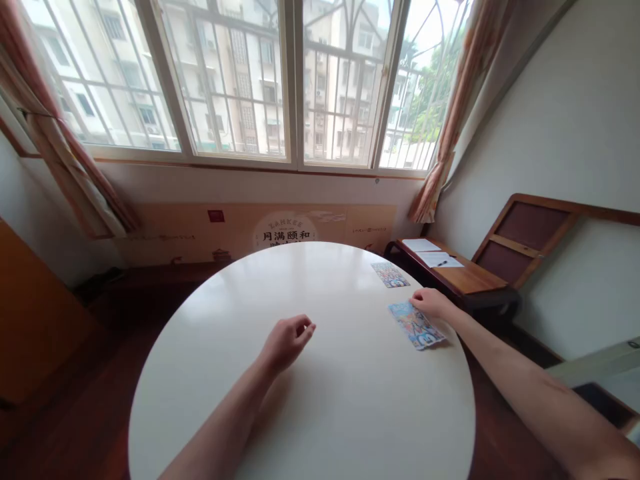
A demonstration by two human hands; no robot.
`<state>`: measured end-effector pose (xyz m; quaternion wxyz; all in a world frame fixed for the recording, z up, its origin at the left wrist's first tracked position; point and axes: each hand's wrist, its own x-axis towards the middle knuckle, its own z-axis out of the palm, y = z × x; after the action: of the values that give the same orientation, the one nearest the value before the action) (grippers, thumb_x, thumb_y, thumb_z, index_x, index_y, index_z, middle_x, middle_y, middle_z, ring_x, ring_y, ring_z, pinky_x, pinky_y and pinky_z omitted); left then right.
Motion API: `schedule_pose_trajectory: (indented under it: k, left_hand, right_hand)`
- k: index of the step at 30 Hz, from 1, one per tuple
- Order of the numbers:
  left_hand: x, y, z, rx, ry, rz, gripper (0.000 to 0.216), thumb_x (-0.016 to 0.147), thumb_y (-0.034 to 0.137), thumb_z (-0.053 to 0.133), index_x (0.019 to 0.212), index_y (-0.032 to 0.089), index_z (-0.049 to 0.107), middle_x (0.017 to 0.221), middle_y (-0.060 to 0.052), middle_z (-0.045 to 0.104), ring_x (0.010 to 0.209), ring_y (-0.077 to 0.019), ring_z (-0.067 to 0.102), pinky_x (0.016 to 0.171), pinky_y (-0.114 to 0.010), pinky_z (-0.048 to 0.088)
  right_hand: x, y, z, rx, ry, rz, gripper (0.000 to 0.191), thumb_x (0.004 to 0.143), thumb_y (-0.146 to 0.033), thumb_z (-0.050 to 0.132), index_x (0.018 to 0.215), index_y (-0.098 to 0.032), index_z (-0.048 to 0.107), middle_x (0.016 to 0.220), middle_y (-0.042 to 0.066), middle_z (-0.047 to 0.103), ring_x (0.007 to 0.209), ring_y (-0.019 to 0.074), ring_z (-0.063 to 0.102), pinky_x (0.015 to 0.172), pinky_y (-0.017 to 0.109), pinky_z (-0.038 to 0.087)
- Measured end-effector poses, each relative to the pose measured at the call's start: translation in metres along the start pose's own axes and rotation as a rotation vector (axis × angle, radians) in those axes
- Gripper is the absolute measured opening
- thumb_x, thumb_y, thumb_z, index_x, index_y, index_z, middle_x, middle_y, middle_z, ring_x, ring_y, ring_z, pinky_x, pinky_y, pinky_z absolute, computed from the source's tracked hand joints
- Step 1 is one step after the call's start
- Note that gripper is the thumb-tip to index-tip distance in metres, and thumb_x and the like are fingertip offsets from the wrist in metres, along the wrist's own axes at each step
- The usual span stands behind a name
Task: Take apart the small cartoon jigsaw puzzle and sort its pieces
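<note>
My right hand pinches the picture sheet at its far corner, by the round table's right edge; likely light, bendy, easily creased, best held by corners. My left hand curls narrow, seemingly empty.

Barred window admits daylight; 2 patterned curtains hang at its sides. Right wall pale. Floor dark reddish; round white table stands centrally.

Rectangular printed sheet, blue with many colours; picture side up, near edge uneven; askew, close by tabletop's right edge.
</note>
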<state>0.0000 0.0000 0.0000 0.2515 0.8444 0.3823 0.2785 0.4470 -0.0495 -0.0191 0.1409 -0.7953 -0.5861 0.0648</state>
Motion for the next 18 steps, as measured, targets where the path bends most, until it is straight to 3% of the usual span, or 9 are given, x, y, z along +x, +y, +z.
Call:
schedule_pose_trajectory:
  k: [7,12,15,18]
  left_hand:
    - [0.0,0.001,0.002,0.022,-0.1,-0.012,0.031,0.085,0.039,0.048,0.075,0.017,0.067,0.06,0.001,0.055,0.057,-0.0125,0.047,0.057,-0.024,0.033]
    - [-0.002,-0.001,-0.002,0.042,-0.219,0.011,0.031,0.085,0.04,0.051,0.082,0.017,0.072,0.064,0.0,0.06,0.059,-0.0133,0.051,0.057,-0.023,0.034]
    - [-0.003,-0.002,-0.007,0.051,-0.263,0.01,0.028,0.084,0.04,0.055,0.082,0.018,0.073,0.07,-0.001,0.065,0.062,-0.0138,0.054,0.058,-0.024,0.036]
    - [-0.006,0.005,-0.012,0.058,-0.316,0.063,0.025,0.084,0.037,0.057,0.08,0.018,0.073,0.073,-0.002,0.067,0.065,-0.014,0.056,0.06,-0.024,0.037]
  right_hand:
    - [-0.066,-0.101,0.032,0.127,-0.191,-0.133,0.034,0.084,-0.037,0.05,0.062,-0.014,0.061,0.06,0.001,0.06,0.058,0.011,0.049,0.054,0.023,0.026]
    - [-0.114,-0.179,0.041,0.157,-0.202,-0.257,0.03,0.084,-0.035,0.051,0.063,-0.017,0.062,0.065,0.001,0.064,0.059,0.0101,0.048,0.056,0.023,0.024]
    - [-0.13,-0.201,0.042,0.167,-0.209,-0.275,0.03,0.085,-0.034,0.051,0.063,-0.017,0.062,0.065,0.002,0.064,0.057,0.0097,0.045,0.057,0.023,0.023]
    - [-0.139,-0.204,0.044,0.149,-0.196,-0.275,0.03,0.084,-0.034,0.052,0.06,-0.017,0.061,0.062,0.002,0.062,0.056,0.0093,0.041,0.056,0.024,0.021]
